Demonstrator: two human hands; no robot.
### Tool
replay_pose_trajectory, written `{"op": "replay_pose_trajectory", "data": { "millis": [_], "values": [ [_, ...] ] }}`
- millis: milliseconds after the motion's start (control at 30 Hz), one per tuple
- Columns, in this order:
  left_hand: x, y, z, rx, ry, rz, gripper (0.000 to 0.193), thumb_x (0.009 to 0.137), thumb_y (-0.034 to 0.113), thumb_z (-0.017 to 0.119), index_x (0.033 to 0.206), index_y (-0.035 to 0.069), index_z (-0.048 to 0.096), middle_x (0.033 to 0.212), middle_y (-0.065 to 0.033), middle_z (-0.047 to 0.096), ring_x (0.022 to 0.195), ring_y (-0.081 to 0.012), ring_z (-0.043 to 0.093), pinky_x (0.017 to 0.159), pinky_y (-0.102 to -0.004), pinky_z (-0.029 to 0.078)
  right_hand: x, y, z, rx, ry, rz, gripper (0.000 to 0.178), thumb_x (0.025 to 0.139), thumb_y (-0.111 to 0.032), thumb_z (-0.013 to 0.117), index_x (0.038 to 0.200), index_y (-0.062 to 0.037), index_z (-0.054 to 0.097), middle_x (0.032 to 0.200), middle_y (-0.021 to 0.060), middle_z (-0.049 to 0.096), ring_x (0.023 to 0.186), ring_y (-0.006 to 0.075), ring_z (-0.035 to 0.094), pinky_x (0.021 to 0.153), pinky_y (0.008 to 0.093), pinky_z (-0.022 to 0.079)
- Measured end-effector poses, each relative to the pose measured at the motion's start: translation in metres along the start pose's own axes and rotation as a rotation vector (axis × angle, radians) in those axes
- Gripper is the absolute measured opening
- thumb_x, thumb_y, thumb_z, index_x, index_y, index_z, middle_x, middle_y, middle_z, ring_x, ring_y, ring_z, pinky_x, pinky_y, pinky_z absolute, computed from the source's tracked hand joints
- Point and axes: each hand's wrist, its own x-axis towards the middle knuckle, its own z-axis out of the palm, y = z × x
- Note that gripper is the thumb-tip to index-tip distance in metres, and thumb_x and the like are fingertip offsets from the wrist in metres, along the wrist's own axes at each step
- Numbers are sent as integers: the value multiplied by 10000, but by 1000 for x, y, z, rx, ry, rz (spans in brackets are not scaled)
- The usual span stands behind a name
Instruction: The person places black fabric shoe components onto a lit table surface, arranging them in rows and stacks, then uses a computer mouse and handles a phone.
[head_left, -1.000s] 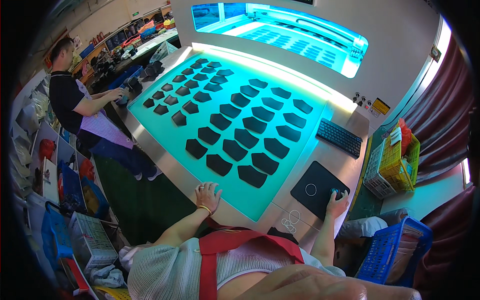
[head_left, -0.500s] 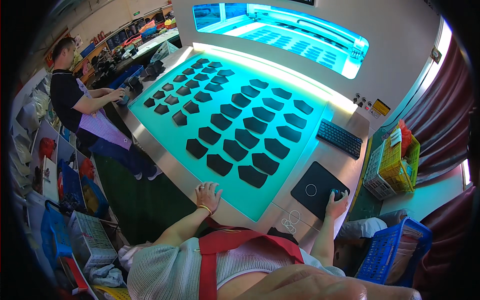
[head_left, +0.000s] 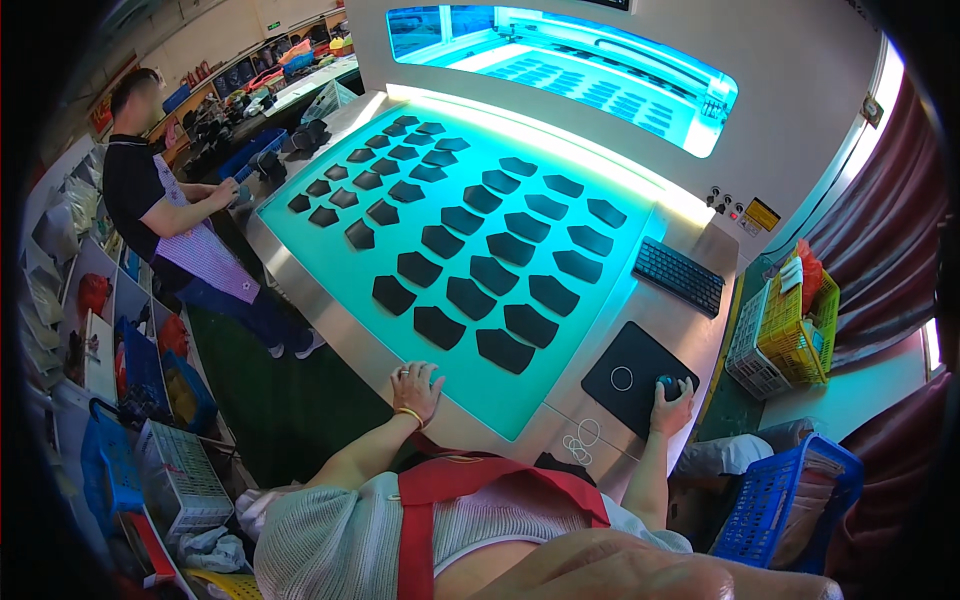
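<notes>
Palm down, my left hand [head_left: 415, 390] rests with fingers apart on the metal front edge of the lit table [head_left: 480, 405], and it holds nothing. Fingers of my right hand [head_left: 673, 408] curve over a dark computer mouse [head_left: 668, 384] on a black mouse pad [head_left: 632, 378]. A pale ring [head_left: 621, 378] lies on that pad. Rows of flat black cut pieces [head_left: 470, 298], each with a pointed edge, cover the table's turquoise surface. Farther right, a black keyboard [head_left: 679, 276] sits on the metal border.
Behind the table stands a large pale machine [head_left: 650, 55] with a lit window. Thin white loops [head_left: 580, 443] lie by the front edge. Yellow [head_left: 800, 330] and blue crates [head_left: 770, 505] stand at the right. A co-worker [head_left: 165, 200] handles something at the left side.
My right hand and the mouse have shifted slightly left on the pad. My left hand stays put. The co-worker's head and hands have moved a little.
</notes>
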Motion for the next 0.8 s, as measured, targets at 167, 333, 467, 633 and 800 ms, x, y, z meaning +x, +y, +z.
{"op": "replay_pose_trajectory", "data": {
  "millis": [167, 333, 467, 633, 800],
  "values": [
    [0, -1, 2, 8, 9, 10, 341, 901, 405, 616, 1145, 168, 626, 1189, -42, 590, 1196, -235, 482, 1049, -444, 285, 0, 2, 1, -7, -2, -12, 677, 773, -383, 754, 1348, -128, 502, 1226, 38, 656, 1184, 277, 552, 1020, 443, 369],
    [0, 0, 0, 1, 18, 10, 333, 898, 404, 619, 1137, 171, 628, 1184, -40, 591, 1191, -234, 485, 1046, -443, 286, 0, 2, 1, 0, 4, -25, 670, 771, -380, 757, 1341, -130, 510, 1212, 29, 661, 1181, 276, 555, 1008, 445, 379],
    [0, -1, 2, -3, 16, 13, 322, 899, 388, 618, 1140, 174, 613, 1181, -44, 580, 1189, -243, 483, 1039, -441, 287, 0, 2, 1, -4, 4, -27, 665, 774, -381, 756, 1341, -132, 513, 1212, 27, 660, 1183, 276, 554, 1012, 444, 376],
    [0, 0, 2, 9, 26, 16, 328, 898, 397, 619, 1139, 174, 621, 1181, -40, 583, 1188, -236, 484, 1039, -439, 290, 0, 4, 2, 6, -10, -21, 681, 776, -387, 754, 1356, -135, 501, 1227, 23, 652, 1199, 277, 543, 1033, 443, 363],
    [1, 0, 1, 21, 11, 8, 337, 896, 409, 620, 1140, 176, 629, 1187, -35, 585, 1185, -230, 485, 1039, -435, 293, 0, 5, 2, 3, -14, -25, 683, 781, -390, 750, 1360, -132, 496, 1231, 26, 650, 1202, 278, 540, 1040, 443, 357]
  ]
}}
